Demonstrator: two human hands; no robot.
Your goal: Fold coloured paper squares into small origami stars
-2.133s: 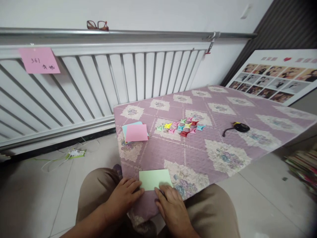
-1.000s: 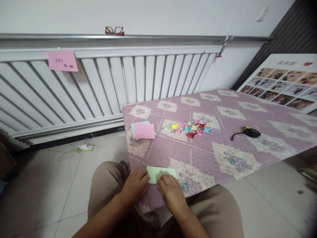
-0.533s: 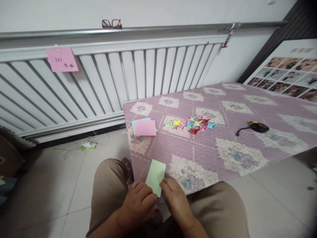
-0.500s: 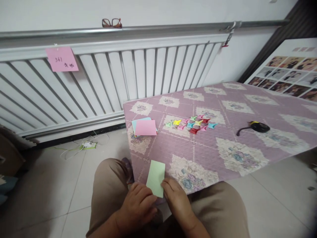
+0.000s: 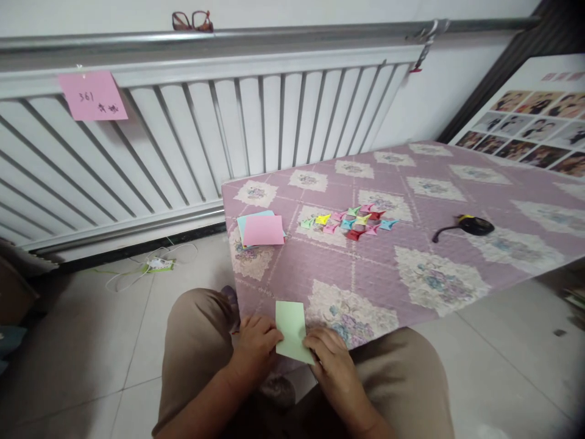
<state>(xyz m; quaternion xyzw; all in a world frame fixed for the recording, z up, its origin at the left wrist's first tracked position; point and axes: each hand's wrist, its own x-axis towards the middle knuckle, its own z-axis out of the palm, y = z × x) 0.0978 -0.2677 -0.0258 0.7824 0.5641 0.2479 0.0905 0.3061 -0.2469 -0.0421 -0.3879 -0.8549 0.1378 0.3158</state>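
Observation:
A light green sheet of paper [image 5: 291,329] is held over the near left corner of the cloth-covered table [image 5: 315,262]. My left hand [image 5: 256,341] grips its left edge, thumb on top. At the lower right edge, my right hand [image 5: 329,356] pinches the same sheet; some of its fingers are hidden. Farther off lies a stack of coloured paper [image 5: 264,230], pink on top with blue showing beneath. To the right of the stack, several small folded paper pieces [image 5: 350,224] in green, yellow, pink, red and blue sit grouped together.
A black object with a thin tail [image 5: 475,225] lies on the table's right half. Behind stands a white radiator [image 5: 269,122] with a pink note [image 5: 93,96]. Glasses [image 5: 192,22] rest on the pipe. A photo board [image 5: 521,131] leans at the right. A power strip [image 5: 159,264] is on the floor.
The green sheet has turned from a slant to nearly upright in view. My left hand has moved up to its left edge, and my right hand has shifted slightly right. The view has tilted down slightly.

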